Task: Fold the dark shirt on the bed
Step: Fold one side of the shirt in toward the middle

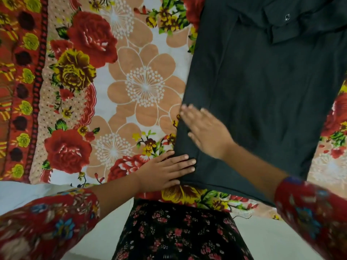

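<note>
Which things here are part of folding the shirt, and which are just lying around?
In the job: dark button-up fabric shirt; left hand and right hand, both flat on it.
Just there: red-and-orange floral bedspread underneath.

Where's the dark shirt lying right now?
In the head view the dark shirt lies on the right side of the floral bedsheet, with the left hand and right hand flat on its lower-left edge.

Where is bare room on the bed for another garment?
Bare: the flower-printed bedsheet left of the dark buttoned shirt, out to its red border. Crowded: the shirt's near left edge, under the left hand and right hand.
</note>
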